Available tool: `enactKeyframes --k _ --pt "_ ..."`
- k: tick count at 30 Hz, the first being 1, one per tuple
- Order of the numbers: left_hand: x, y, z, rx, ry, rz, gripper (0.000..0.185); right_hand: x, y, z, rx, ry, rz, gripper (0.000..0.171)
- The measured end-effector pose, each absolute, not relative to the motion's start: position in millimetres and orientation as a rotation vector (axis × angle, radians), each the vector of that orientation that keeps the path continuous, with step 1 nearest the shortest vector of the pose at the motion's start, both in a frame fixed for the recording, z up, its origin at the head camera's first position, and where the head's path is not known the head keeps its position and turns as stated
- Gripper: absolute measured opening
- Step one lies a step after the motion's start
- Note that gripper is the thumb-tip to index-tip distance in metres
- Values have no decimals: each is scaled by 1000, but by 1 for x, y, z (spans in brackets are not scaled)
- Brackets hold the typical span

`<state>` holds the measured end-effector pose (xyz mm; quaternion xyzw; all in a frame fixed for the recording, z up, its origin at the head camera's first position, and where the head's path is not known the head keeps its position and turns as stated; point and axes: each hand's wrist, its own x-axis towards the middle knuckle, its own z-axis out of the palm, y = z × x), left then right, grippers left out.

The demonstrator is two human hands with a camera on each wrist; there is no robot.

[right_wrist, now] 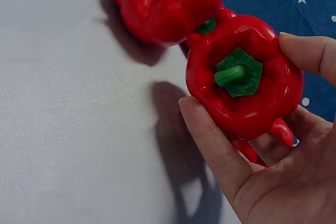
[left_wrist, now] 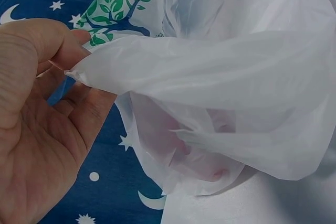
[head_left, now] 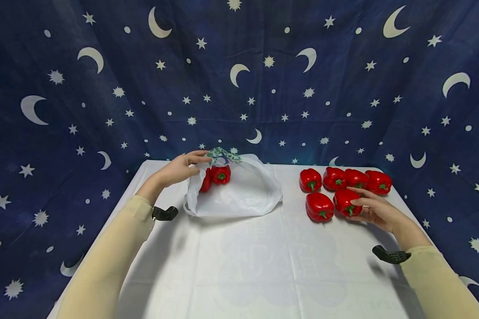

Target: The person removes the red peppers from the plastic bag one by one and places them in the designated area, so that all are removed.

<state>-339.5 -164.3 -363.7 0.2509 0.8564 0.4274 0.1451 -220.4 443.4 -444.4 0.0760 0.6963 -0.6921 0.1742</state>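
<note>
My right hand [head_left: 377, 212] wraps its grip around a red pepper [right_wrist: 244, 85] on the worktop [head_left: 263, 266], thumb and fingers on its round sides. It looks smooth, firm and light, maybe slippery. My left hand [head_left: 181, 168] pinches the thin, floppy bag [head_left: 239, 192] by its rim, holding it open.

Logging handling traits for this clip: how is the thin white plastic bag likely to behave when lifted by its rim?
The thin white plastic bag looks floppy: it lies slumped and creased where the left hand pinches its rim. It probably sags under the red bell peppers inside. Its glossy film may be slippery.
</note>
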Motion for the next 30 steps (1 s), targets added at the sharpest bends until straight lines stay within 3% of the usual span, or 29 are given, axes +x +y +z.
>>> enactKeyframes --k 22,30 --pt "-340 -165 -353 677 2529 1224 53 -227 438 -453 116 2257 -1588 89" --pt "-345 -164 -351 679 2519 1222 54 -212 440 -439 98 2448 -1417 86"
